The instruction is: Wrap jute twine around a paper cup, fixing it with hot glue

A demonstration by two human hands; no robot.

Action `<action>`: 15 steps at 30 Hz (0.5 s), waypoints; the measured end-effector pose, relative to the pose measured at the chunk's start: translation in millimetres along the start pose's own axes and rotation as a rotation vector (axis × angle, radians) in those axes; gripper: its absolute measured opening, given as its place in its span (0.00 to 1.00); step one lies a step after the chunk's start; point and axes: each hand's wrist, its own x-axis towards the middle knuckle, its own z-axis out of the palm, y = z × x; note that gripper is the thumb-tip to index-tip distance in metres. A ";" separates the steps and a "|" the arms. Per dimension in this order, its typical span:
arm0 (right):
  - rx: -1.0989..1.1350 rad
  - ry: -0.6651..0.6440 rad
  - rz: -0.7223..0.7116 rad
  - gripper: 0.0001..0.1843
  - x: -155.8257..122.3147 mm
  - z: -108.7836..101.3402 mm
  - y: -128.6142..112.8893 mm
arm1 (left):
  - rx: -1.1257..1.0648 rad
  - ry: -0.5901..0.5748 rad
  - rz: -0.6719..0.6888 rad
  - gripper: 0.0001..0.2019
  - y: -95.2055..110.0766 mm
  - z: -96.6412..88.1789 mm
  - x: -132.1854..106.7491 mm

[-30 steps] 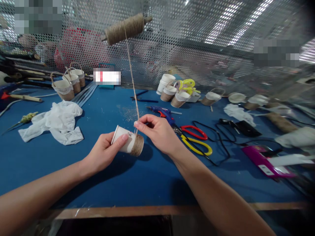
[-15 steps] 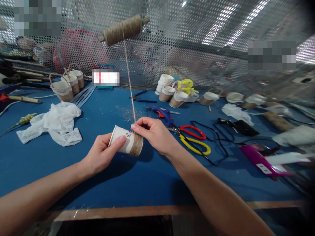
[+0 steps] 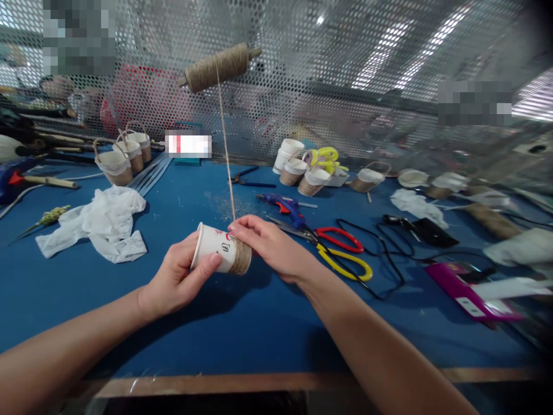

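My left hand [image 3: 178, 272] is closed around a white paper cup [image 3: 206, 245] tilted on its side, its mouth toward the left. Red and black print shows on the cup's wall. Jute twine [image 3: 240, 260] is wound in a band about its base end. At the upper side of that band, my right hand [image 3: 270, 245] pinches the taut strand of twine [image 3: 225, 144], fingertips against the cup. The strand runs up to a twine spool [image 3: 219, 69] on a stick before the perforated metal panel. My fingers hide part of the wound band.
Right of my hands lie a blue glue gun [image 3: 285, 207], scissors [image 3: 341, 253] with red and yellow handles, and a black cable. Several twine-wrapped cups [image 3: 113, 167] stand at the back. White lace fabric [image 3: 97, 219] lies left; a purple power strip [image 3: 466, 297] lies right.
The cup has turned in my hands, so more red and black print shows. My right hand keeps the twine at the band. The whole view has shifted slightly.
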 end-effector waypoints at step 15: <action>-0.142 0.078 0.008 0.13 7.1 -4.3 7.0 | -0.253 -0.037 -0.382 0.15 -8.5 2.0 9.0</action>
